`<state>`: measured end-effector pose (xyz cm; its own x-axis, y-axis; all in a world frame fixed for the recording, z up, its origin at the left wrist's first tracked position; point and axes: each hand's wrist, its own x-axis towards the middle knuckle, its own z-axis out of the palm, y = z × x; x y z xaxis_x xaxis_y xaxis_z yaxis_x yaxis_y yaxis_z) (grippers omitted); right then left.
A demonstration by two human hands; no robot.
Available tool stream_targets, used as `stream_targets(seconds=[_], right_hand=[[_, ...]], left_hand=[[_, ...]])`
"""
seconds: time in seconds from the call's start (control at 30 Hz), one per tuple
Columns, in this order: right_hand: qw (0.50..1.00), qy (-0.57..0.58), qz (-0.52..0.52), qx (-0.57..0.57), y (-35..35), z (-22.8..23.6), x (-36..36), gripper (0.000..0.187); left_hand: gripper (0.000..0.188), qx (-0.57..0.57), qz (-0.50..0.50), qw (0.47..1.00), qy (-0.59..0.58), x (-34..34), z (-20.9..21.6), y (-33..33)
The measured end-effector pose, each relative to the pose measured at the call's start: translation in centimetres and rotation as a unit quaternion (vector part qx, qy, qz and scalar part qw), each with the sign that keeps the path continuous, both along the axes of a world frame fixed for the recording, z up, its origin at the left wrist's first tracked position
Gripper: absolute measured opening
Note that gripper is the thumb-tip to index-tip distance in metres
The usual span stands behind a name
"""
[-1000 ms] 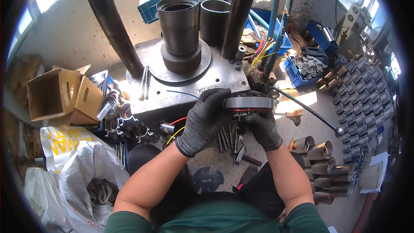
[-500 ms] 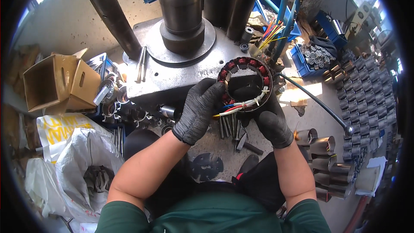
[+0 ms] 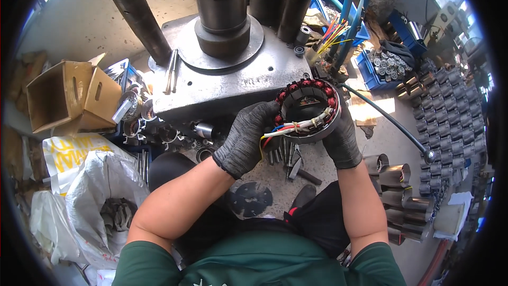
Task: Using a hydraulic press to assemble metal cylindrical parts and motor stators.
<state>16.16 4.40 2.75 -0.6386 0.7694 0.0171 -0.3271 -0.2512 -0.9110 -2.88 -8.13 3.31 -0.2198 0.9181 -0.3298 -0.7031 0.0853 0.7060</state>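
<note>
Leftmost, open cardboard box [image 3: 50,95], white sack [image 3: 87,182] below it. Next, two rods [image 3: 171,71] on metal platform [image 3: 233,82], dark cylinder [image 3: 218,0] upright beside them. Middle: gloved left hand [image 3: 247,139] on left side of ring-shaped stator [image 3: 312,136], right hand [image 3: 342,142] on its right; both hands clamped on it, held up before platform edge, coils tilted upward, wires [image 3: 294,126] trailing left. Right: blue bin [image 3: 364,74], then rows of grey metal sleeves [image 3: 447,116].

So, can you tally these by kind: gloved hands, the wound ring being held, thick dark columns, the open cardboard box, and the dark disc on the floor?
Gloved hands: 2
Wound ring: 1
Thick dark columns: 2
Cardboard box: 1
Dark disc: 1
Total: 7
</note>
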Motion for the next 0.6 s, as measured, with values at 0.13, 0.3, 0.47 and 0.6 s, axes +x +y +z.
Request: stream_targets(seconds=[0.13, 0.3, 0.47, 0.6], right_hand=[[0.975, -0.118, -0.082, 0.169, 0.0, -1.6, -0.9, 0.072], [0.913, -0.144, -0.098, 0.370, 0.5, -4.2, -0.6, 0.047], [0.964, -0.080, -0.107, 0.229, -0.2, -3.8, -0.8, 0.034], [0.984, -0.126, -0.071, 0.099, 0.8, -3.2, -0.6, 0.030]], left_hand=[[0.022, -0.059, -0.056, 0.993, -0.088, 0.6, 1.3, -0.3], [0.032, -0.129, -0.054, 0.986, -0.092, 2.2, 1.6, 0.0], [0.047, -0.046, -0.193, 0.979, 0.047, -0.4, -0.3, -0.1], [0.040, 0.065, -0.056, 0.922, 0.378, -0.7, -0.3, 1.1]])
